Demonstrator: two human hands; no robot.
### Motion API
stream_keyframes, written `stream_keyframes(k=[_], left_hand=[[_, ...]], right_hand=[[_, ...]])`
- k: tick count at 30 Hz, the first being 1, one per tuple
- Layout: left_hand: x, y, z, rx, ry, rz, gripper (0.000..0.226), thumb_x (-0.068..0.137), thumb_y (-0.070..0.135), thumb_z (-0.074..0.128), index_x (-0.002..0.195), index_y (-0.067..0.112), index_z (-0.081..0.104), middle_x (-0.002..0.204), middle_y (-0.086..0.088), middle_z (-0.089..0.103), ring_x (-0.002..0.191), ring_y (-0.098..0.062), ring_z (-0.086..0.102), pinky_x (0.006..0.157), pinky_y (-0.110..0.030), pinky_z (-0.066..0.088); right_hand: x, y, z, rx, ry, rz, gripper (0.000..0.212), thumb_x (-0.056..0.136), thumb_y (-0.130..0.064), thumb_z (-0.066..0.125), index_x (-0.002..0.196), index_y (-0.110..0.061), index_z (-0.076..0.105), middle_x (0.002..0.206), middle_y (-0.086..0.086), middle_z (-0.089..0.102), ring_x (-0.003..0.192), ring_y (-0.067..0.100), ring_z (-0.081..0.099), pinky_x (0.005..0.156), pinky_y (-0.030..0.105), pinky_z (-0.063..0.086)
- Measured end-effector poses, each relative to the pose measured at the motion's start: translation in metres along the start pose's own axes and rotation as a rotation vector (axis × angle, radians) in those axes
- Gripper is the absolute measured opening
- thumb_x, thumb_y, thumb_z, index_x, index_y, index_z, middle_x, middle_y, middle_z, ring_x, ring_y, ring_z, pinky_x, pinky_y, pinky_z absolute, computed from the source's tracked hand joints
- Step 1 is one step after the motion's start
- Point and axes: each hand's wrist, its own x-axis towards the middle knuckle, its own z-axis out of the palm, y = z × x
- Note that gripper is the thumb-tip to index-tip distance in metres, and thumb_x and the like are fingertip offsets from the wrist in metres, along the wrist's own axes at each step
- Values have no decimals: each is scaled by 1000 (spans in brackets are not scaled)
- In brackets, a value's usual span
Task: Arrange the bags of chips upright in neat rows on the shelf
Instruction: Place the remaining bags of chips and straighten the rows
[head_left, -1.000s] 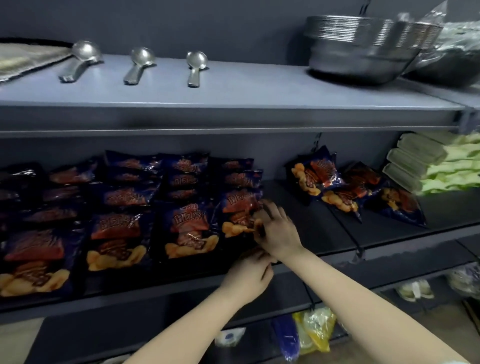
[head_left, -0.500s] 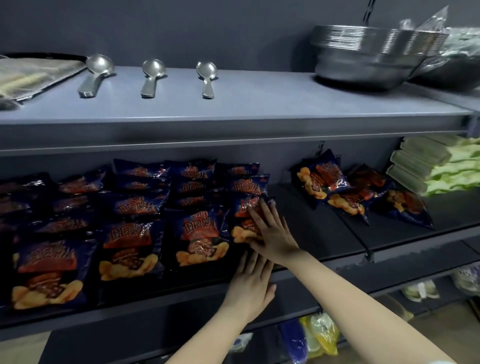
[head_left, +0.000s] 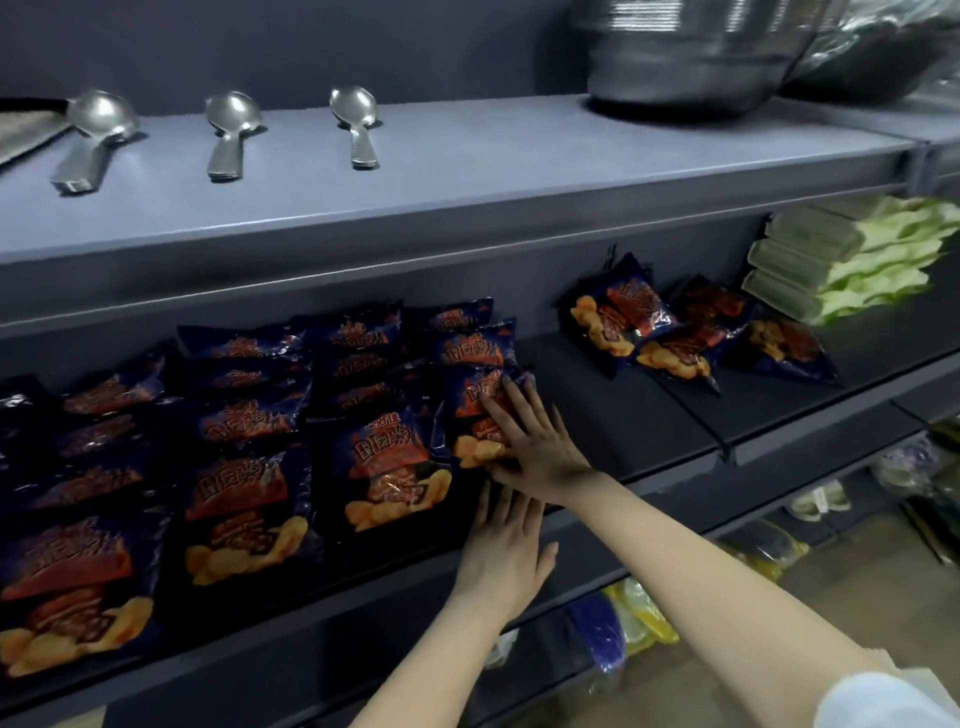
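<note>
The right hand (head_left: 535, 441) lies flat, fingers straight and spread, on the front bag (head_left: 475, 402) of the rightmost row, at the centre of the frame. The left hand (head_left: 506, 551) is also flat with straight fingers, gripping nothing. It rests on the front lip of the shelf (head_left: 613, 415) just below the right wrist. The rows of bags (head_left: 234, 467) fill the lower left, leaning back and overlapping from the lip toward the back wall. The left-most row runs out of the frame. Right of the pressed bag, a bare dark strip of shelf stays open up to a joint (head_left: 723, 453) in the front edge. Behind that strip, at centre right, loose bags (head_left: 654, 327) lie in a tumbled heap, well apart from the rows. Green packs (head_left: 841, 260) are stacked at the right edge. The upper shelf (head_left: 467, 171) overhangs the bags, leaving a low gap above their tops. It carries three spoons (head_left: 231, 135) at upper left and stacked bowls (head_left: 691, 52) at upper right. Each bag is dark blue, with large Chinese characters on an orange-red band and a picture of chips below. The smaller print is too blurred to read.
</note>
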Motion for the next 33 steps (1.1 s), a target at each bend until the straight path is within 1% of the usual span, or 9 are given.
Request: stream_keyframes(k=[2,4,11,15,20,24,26,30,33], left_hand=[[0,-1,1,20,43,13,65,74,49,64,122,4,59,124,-14,61,119,-31,53,103,-48,40],[-1,-1,2,28,77,15,69,70,48,70,121,3,60,124,-14,61,119,-32,53,102,-48,40],[0,7,5,-32,59,-24,70,79,48,44,134,5,47,143,-12,44,134,-26,38,109,-44,23],[45,48,-13,-142,170,56,68,81,45,46,138,9,42,146,-6,40,137,-20,33,114,-38,16],[137,96,-29,-297,189,-73,69,83,43,33,144,12,29,150,-5,32,140,-21,23,114,-46,17],[171,113,-17,-217,107,-166,61,83,43,34,135,12,46,142,-8,46,130,-23,43,106,-47,27],[175,111,-4,-250,85,-214,58,88,43,33,135,12,46,143,-9,44,132,-25,41,108,-46,30],[175,107,11,-304,63,-322,70,89,54,13,147,17,25,156,-9,14,144,-26,9,114,-36,2],[177,106,13,-300,68,-340,69,90,54,15,145,16,29,155,-12,17,144,-29,10,114,-39,2]], right_hand=[[-4,-1,-2,15,40,-15,96,84,-49,56,138,-48,-24,153,-7,-28,139,23,-31,114,57,-7],[-8,1,-2,47,99,-40,96,83,-49,56,137,-49,-24,155,-7,-24,140,22,-29,113,58,-9],[15,52,-35,176,257,-45,77,89,-48,46,148,-37,-3,159,-4,-7,144,18,-18,115,59,-1],[29,96,-61,170,351,-45,74,87,-55,35,150,-28,8,159,0,0,145,19,-11,115,53,-2],[30,161,-82,151,464,28,66,89,-29,55,147,-20,24,156,6,15,145,27,3,116,56,6],[46,206,-100,166,522,254,74,86,-29,58,148,-12,20,153,15,22,142,36,13,115,54,10],[56,219,-106,210,508,343,76,86,-35,57,148,-10,20,148,17,32,139,36,21,116,51,11],[73,228,-97,291,501,350,63,87,-33,57,142,-15,33,122,14,60,124,32,45,117,47,9],[77,223,-79,260,549,312,52,90,-28,55,137,-12,42,109,16,65,116,32,52,118,45,6]])
